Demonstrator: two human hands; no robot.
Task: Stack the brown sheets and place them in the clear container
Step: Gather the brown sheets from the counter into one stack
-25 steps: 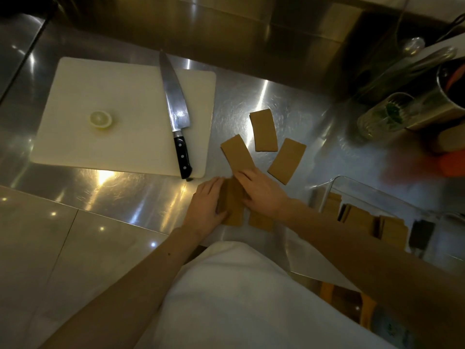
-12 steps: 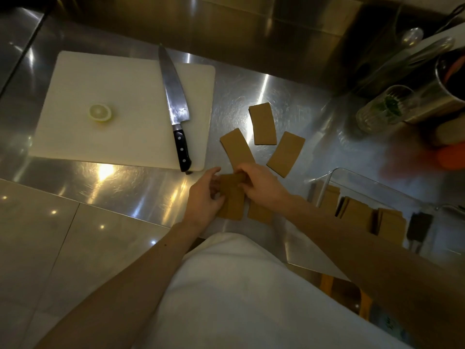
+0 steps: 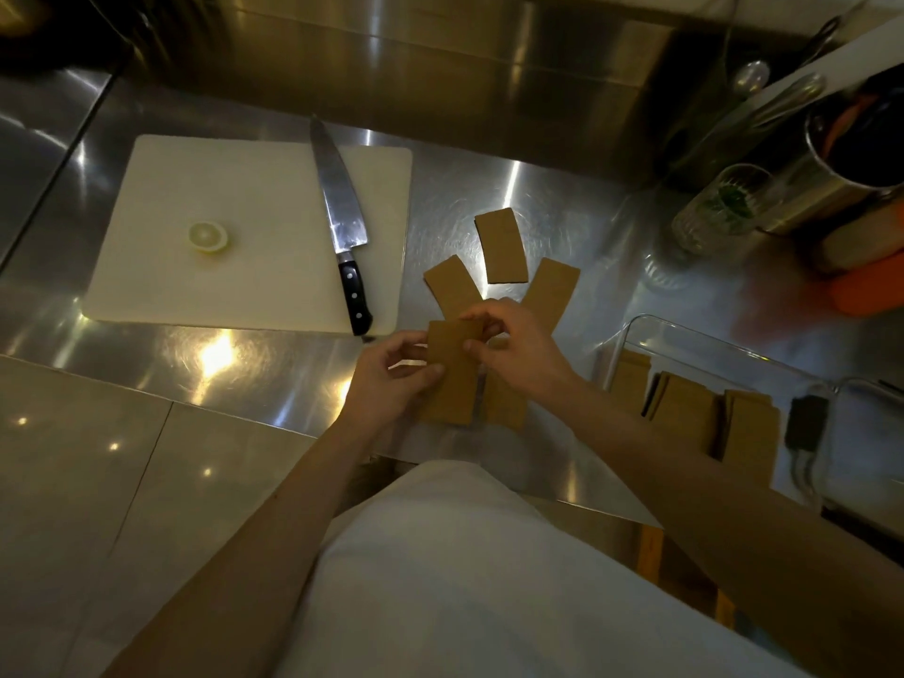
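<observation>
Sheets partly gathered. Both hands pinch one small stack (image 3: 452,369) near the counter's front edge: left hand (image 3: 391,379) grips its left edge, right hand (image 3: 513,349) its top right corner. Another sheet (image 3: 506,408) lies just beside it, part hidden. Three loose sheets lie beyond: left one (image 3: 447,286), far one (image 3: 500,246), right one (image 3: 553,286). Container (image 3: 694,335) to the right already holds several upright stacks (image 3: 685,408). Judged: roughly midway; loose sheets yet to collect, then stack to go in.

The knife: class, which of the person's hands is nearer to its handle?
Left. The left hand lies just below-right of the knife handle; the right hand is farther right, past the held sheet.
</observation>
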